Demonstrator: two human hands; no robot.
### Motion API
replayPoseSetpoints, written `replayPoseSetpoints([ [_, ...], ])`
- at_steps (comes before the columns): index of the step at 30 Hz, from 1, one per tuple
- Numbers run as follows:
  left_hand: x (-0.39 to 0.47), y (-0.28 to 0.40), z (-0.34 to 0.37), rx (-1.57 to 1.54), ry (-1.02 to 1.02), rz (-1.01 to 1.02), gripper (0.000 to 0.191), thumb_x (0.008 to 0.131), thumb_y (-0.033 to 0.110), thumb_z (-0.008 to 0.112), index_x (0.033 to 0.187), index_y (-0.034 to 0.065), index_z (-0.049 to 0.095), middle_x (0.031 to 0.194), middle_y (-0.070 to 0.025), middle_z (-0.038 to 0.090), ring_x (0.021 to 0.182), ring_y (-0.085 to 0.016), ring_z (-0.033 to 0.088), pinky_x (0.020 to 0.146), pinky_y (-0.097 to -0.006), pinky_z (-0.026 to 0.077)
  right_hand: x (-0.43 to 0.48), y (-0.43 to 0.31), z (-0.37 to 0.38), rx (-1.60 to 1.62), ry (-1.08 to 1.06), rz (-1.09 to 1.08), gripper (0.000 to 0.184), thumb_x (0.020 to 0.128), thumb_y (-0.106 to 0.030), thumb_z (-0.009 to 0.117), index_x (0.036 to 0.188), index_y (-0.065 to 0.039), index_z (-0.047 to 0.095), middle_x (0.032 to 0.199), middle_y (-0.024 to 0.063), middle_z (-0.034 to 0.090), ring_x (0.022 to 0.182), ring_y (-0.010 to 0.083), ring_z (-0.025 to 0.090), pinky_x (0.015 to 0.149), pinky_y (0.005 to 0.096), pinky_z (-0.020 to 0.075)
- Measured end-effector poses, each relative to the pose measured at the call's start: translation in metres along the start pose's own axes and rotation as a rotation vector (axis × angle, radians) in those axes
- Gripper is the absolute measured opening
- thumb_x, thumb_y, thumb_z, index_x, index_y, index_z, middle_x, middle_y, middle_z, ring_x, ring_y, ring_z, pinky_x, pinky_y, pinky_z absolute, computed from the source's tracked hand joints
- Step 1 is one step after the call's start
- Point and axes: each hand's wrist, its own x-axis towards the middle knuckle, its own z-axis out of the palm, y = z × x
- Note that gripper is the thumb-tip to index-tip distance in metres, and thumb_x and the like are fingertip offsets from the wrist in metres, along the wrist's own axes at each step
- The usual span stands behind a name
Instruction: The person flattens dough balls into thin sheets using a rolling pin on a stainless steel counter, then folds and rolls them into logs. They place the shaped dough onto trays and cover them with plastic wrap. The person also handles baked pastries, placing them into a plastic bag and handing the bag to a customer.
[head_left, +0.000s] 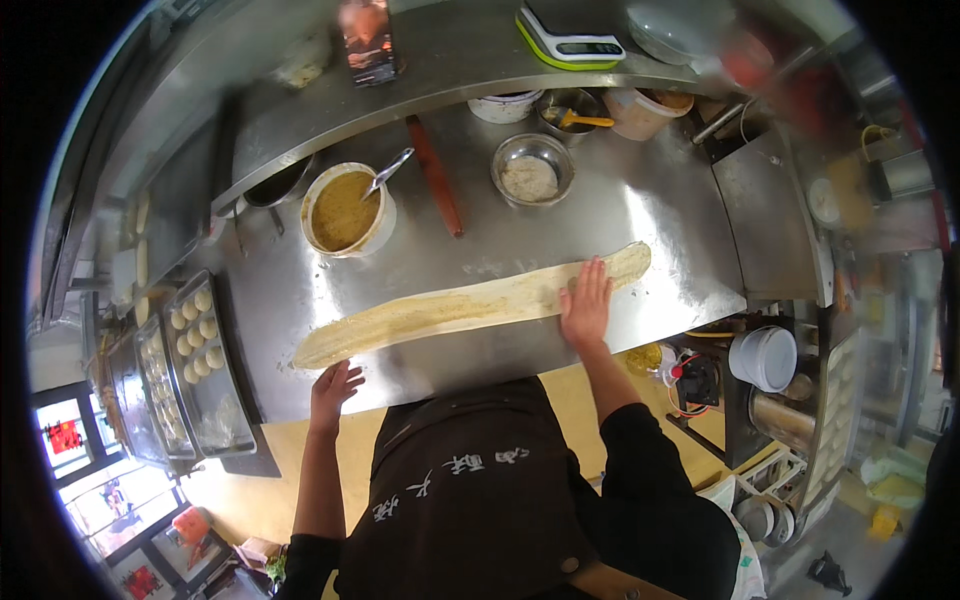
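Note:
A long, flat strip of dough (465, 304) stretches across the steel worktop (450, 375), with a yellowish paste smeared along its left and middle part. My right hand (586, 307) lies flat on the strip near its right end, fingers pointing away from me. At the strip's left end, my left hand (336, 390) is just at the near edge with loosely spread fingers; whether a fingertip touches the dough is hard to tell. Behind the strip stand a white tub of yellow-brown paste (345, 214) with a metal spoon (388, 172) in it, and a steel bowl of pale flour-like stuff (531, 174).
A wooden rolling pin (436, 180) lies between tub and bowl. Trays with dough balls (196, 330) sit at the left. On the shelf above is a green-and-white scale (570, 51). Beneath it are a pot with an orange-handled utensil (585, 120) and a plastic bucket (646, 112).

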Motion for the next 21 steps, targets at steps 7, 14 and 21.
replayPoseSetpoints([
  [7, -0.030, 0.019, 0.075, 0.059, -0.066, 0.021, 0.059, 0.111, 0.045, 0.067, 0.149, -0.0007, 0.063, 0.133, -0.0153, 0.076, 0.117, -0.024, 0.076, 0.099, -0.0351, 0.056, 0.009, 0.104, -0.046, -0.096, -0.027, -0.070, 0.078, 0.111, -0.046, 0.053, 0.172, -0.002, 0.031, 0.181, 0.0202, 0.026, 0.169, 0.0419, 0.020, 0.136, 0.0641, 0.0105],
  [14, -0.071, -0.014, 0.081, 0.022, 0.086, -0.095, 0.058, 0.112, 0.042, 0.066, 0.151, -0.0015, 0.062, 0.131, -0.0159, 0.078, 0.117, -0.023, 0.077, 0.098, -0.0352, 0.057, 0.082, 0.062, -0.053, -0.019, 0.098, -0.267, 0.065, 0.107, -0.033, 0.062, 0.165, -0.008, 0.048, 0.177, 0.0171, 0.037, 0.164, 0.0414, 0.033, 0.133, 0.0689, 0.0159],
  [21, -0.107, -0.042, 0.087, -0.059, 0.146, -0.096, 0.058, 0.112, 0.044, 0.066, 0.150, 0.0005, 0.063, 0.132, -0.0147, 0.078, 0.117, -0.024, 0.077, 0.098, -0.0360, 0.057, 0.202, -0.053, -0.008, -0.328, 0.054, -0.344, 0.058, 0.105, -0.021, 0.059, 0.162, -0.011, 0.052, 0.172, 0.0157, 0.045, 0.159, 0.0353, 0.043, 0.135, 0.0662, 0.0155],
])
